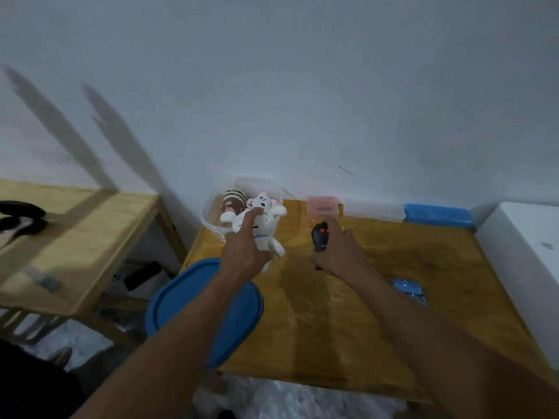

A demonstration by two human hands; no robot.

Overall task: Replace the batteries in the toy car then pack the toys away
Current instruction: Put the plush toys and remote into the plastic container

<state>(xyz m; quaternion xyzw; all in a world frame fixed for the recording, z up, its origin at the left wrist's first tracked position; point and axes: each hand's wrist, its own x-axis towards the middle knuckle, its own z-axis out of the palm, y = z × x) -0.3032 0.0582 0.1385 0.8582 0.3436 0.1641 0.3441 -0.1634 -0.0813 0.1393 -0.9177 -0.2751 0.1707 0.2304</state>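
Observation:
My left hand point(245, 249) grips a white plush toy point(269, 234) at the near rim of a clear plastic container point(208, 219) at the table's far left. Inside the container lie a brown striped plush point(234, 201) and a white-pink plush point(261, 202). My right hand point(338, 252) holds a black remote control with red buttons point(320, 237) above the wooden table point(378, 313). A blue toy car point(408, 290) lies on the table to the right of my right forearm, partly hidden by it.
A blue container lid point(187, 300) overhangs the table's left edge. Pink point(323, 205), clear point(373, 210) and blue point(438, 214) boxes line the wall. A white box point(526, 252) stands at the right. A second wooden table point(75, 237) is on the left.

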